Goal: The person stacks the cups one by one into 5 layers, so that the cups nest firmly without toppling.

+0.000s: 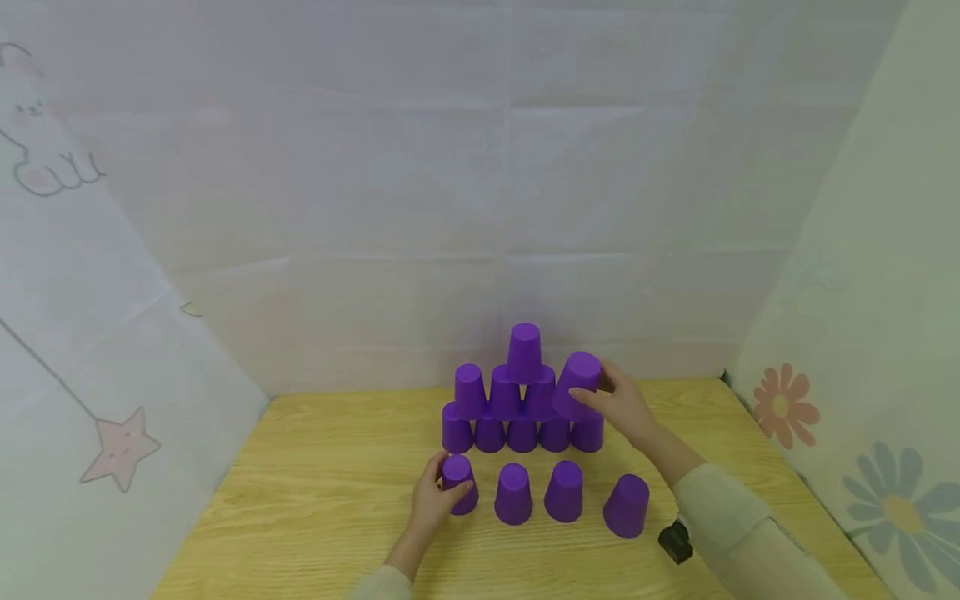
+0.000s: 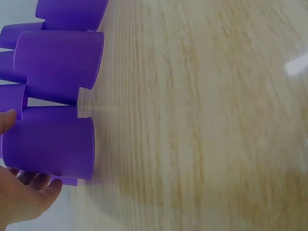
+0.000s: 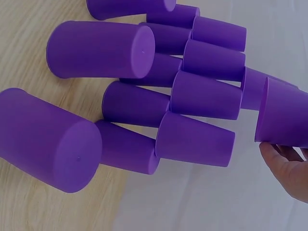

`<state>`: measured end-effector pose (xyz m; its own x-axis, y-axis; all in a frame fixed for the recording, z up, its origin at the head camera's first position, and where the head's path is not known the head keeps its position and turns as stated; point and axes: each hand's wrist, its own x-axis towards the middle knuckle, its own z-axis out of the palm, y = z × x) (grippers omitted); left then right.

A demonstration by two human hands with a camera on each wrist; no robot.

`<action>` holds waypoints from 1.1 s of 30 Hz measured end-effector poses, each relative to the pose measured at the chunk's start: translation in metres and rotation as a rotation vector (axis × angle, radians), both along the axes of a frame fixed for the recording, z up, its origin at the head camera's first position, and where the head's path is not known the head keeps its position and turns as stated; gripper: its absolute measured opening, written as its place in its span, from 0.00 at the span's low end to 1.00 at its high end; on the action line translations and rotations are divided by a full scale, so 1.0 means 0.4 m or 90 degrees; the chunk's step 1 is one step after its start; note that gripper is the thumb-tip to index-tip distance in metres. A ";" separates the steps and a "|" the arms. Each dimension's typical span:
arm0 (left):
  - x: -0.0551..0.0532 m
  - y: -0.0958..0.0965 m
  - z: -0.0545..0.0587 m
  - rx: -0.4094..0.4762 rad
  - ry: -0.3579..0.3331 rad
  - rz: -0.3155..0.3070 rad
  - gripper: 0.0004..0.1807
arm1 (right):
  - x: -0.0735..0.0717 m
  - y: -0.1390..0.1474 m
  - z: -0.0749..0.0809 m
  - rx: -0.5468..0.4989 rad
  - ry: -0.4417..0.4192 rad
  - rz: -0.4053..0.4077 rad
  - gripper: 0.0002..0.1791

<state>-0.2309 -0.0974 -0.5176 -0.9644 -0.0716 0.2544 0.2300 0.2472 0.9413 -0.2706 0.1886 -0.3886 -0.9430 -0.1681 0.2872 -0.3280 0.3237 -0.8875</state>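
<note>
My right hand (image 1: 621, 408) holds an upside-down purple cup (image 1: 581, 375) up at the right end of a stack, thumb on its near side. In the right wrist view, this raised cup (image 3: 286, 113) is apart from the cups below. A single third-level cup (image 1: 525, 354) stands on a second row (image 1: 470, 392) of several cups, which rests on a bottom row (image 1: 490, 433). My left hand (image 1: 433, 504) grips the leftmost front cup (image 1: 459, 485) on the table, thumb and fingers on opposite sides; the left wrist view shows this cup (image 2: 48, 147) too.
Three more upside-down cups stand in front of the stack: one (image 1: 513, 496) left, one (image 1: 564, 493) in the middle, one (image 1: 627, 507) right. A small black object (image 1: 677, 542) is beside the right sleeve. White cloth (image 1: 390, 208) hangs behind the wooden table (image 1: 315, 483).
</note>
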 end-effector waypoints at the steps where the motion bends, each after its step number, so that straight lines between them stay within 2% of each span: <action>1: 0.004 0.003 0.007 0.006 0.002 0.001 0.31 | -0.007 -0.001 0.002 0.001 0.000 -0.005 0.31; 3: 0.009 0.007 0.011 0.022 -0.001 0.006 0.31 | -0.018 -0.003 0.006 0.002 0.002 -0.016 0.32; 4: 0.006 0.005 0.003 0.018 -0.001 0.008 0.31 | -0.024 -0.003 0.009 0.003 0.001 -0.022 0.32; 10: -0.026 -0.007 -0.072 -0.003 -0.016 0.015 0.30 | -0.054 -0.005 0.019 0.015 -0.021 -0.047 0.34; 13: -0.032 -0.007 -0.089 0.002 -0.017 0.015 0.31 | -0.069 -0.005 0.021 0.026 -0.023 -0.058 0.35; 21: -0.028 -0.006 -0.094 0.008 -0.023 0.020 0.31 | -0.106 -0.004 0.021 0.037 -0.026 -0.082 0.37; 33: -0.020 -0.009 -0.093 0.019 -0.031 0.011 0.31 | -0.133 -0.022 0.007 0.038 -0.029 -0.094 0.35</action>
